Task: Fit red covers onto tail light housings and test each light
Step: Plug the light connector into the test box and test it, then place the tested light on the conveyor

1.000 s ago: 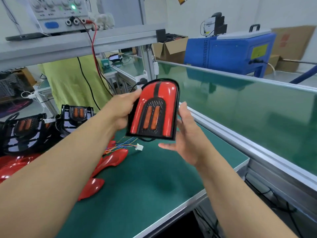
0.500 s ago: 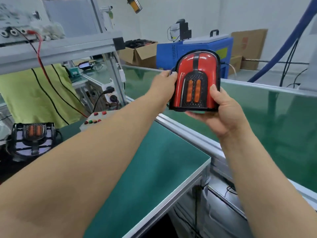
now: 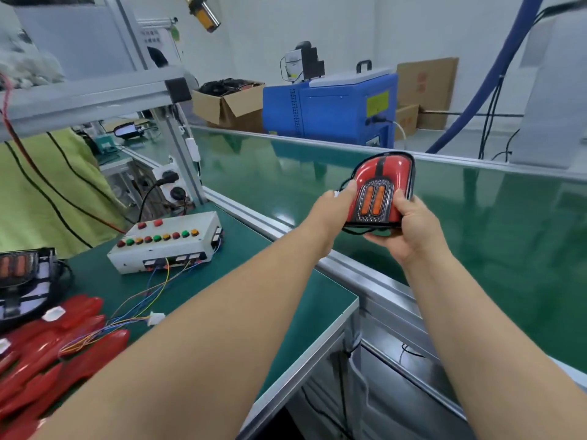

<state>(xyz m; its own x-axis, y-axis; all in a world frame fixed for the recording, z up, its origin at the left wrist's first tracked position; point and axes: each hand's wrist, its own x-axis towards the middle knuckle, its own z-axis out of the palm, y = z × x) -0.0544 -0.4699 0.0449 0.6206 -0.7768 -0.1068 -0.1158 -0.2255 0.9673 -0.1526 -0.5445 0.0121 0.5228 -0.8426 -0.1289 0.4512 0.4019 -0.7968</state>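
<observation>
An assembled tail light (image 3: pixel 382 188), red cover with a black centre strip and two orange lenses, is held out over the green conveyor belt (image 3: pixel 492 223). My left hand (image 3: pixel 333 211) grips its left edge and my right hand (image 3: pixel 409 227) cups its lower right side, thumb on the front. A white test box (image 3: pixel 168 246) with coloured buttons sits on the bench, its loose connector (image 3: pixel 156 318) lying on the mat. Several red covers (image 3: pixel 57 347) lie at the lower left beside an uncovered housing (image 3: pixel 22 274).
The green bench (image 3: pixel 270 312) ends at an aluminium rail along the conveyor. A blue machine (image 3: pixel 330 109) and cardboard boxes (image 3: pixel 228 103) stand beyond the belt. A frame post (image 3: pixel 181 144) and power sockets stand behind the test box. A yellow-green cloth hangs at left.
Both hands have carried the tail light rightward and lower, out over the conveyor belt. The view swung so the test box and red covers appear at left.
</observation>
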